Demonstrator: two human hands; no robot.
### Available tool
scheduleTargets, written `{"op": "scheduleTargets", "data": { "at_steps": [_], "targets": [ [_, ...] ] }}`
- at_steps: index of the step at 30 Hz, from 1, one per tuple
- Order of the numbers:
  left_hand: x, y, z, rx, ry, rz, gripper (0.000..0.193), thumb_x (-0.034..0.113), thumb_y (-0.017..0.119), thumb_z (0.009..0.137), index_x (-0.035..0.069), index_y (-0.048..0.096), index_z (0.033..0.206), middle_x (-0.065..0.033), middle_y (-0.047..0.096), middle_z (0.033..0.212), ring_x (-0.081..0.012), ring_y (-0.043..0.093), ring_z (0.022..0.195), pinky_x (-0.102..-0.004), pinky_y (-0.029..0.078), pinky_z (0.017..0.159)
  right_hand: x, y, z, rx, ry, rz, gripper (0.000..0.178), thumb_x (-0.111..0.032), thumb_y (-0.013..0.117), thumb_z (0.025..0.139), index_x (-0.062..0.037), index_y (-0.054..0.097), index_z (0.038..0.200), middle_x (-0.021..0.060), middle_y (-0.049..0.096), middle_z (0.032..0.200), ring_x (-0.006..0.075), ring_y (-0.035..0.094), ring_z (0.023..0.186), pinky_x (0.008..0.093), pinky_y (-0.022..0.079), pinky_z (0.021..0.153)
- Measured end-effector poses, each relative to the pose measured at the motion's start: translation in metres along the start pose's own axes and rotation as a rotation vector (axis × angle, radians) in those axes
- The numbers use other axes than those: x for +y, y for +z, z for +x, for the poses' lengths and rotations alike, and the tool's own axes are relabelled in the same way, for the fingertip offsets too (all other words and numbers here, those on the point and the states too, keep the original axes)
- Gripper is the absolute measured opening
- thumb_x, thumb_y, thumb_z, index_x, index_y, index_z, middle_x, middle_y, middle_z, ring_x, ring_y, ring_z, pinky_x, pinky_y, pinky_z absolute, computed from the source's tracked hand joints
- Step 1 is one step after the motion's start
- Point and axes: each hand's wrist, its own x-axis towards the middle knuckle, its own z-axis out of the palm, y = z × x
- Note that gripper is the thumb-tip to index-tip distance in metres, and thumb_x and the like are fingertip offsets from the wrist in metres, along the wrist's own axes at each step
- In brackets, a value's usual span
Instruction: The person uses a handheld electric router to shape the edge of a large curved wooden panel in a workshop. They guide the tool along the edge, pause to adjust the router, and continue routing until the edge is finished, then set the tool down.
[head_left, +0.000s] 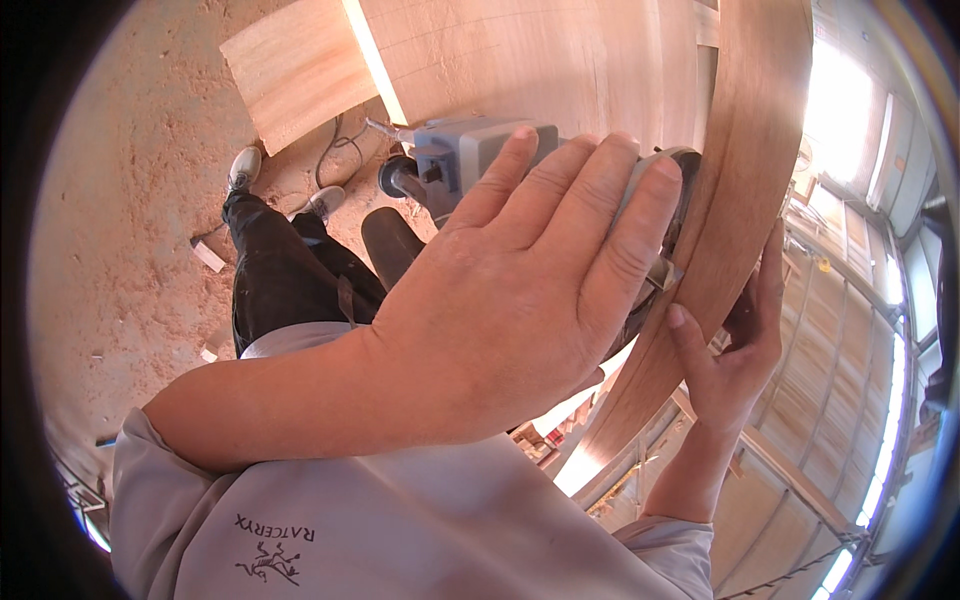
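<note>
Plainly, the relation that counts is between the grey-and-blue power tool (450,150) and the wooden board (765,90): the tool lies left of the board, its dark rounded right end close against the board's left side, though the left hand (490,290) hides whether they touch. From the top of the view the board's long axis runs past the right edge of the pale wooden surface (560,60), then down and leftward toward the person; the lens may add to its bend. Nearer to the tool is the left hand, laid over its top, four fingers slightly apart and pointing away from the body, toward the surface; whether they close on the tool cannot be told. Nearer to the board's lower stretch is the right hand (735,355), reaching around its right side, thumb at the left face, other fingers partly hidden behind, the board apparently pinched between them.
</note>
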Motion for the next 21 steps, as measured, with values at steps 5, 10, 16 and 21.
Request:
{"op": "scheduleTargets", "data": {
  "at_steps": [5, 10, 16, 21],
  "targets": [
    [-0.0011, 0.0023, 0.0001, 0.01, 0.013, -0.01, 0.129, 0.027, 0.097, 0.059, -0.006, 0.028, 0.162, -0.0294, 0.042, 0.156, -0.0457, 0.049, 0.141, -0.0596, 0.04, 0.118, 0.0032, -0.0009, -0.0007, -0.005, -0.009, -0.038, 0.109, -0.001, 0.084, 0.072, 0.0005, 0.029, 0.166, 0.021, 0.05, 0.159, 0.0272, 0.069, 0.122, 0.0341, 0.061, 0.093],
    [-0.0032, 0.0025, 0.0004, 0.021, 0.023, -0.009, 0.126, 0.026, 0.096, 0.061, -0.006, 0.028, 0.162, -0.03, 0.042, 0.155, -0.0458, 0.05, 0.14, -0.06, 0.042, 0.116, 0.0016, 0.001, 0.0008, -0.001, -0.014, -0.023, 0.109, -0.001, 0.084, 0.072, 0.0001, 0.029, 0.166, 0.0215, 0.051, 0.158, 0.0274, 0.07, 0.122, 0.0342, 0.062, 0.093],
    [-0.0044, 0.0027, 0.0002, 0.023, 0.027, -0.015, 0.126, 0.026, 0.095, 0.061, -0.007, 0.028, 0.162, -0.0307, 0.043, 0.154, -0.0458, 0.051, 0.139, -0.0591, 0.044, 0.115, 0.0004, 0.0025, 0.0011, 0.003, -0.013, -0.025, 0.108, 0.001, 0.082, 0.072, -0.0002, 0.029, 0.166, 0.0208, 0.052, 0.157, 0.0262, 0.07, 0.121, 0.033, 0.061, 0.092],
    [-0.0075, 0.0062, 0.0007, 0.059, 0.054, -0.034, 0.128, 0.025, 0.095, 0.056, -0.01, 0.029, 0.161, -0.0325, 0.045, 0.152, -0.0472, 0.054, 0.134, -0.0563, 0.046, 0.114, -0.0011, 0.0024, 0.0012, -0.003, -0.014, -0.028, 0.108, 0.0, 0.082, 0.073, -0.0004, 0.028, 0.167, 0.0196, 0.055, 0.153, 0.0249, 0.071, 0.119, 0.0322, 0.061, 0.091]
  ]
}}
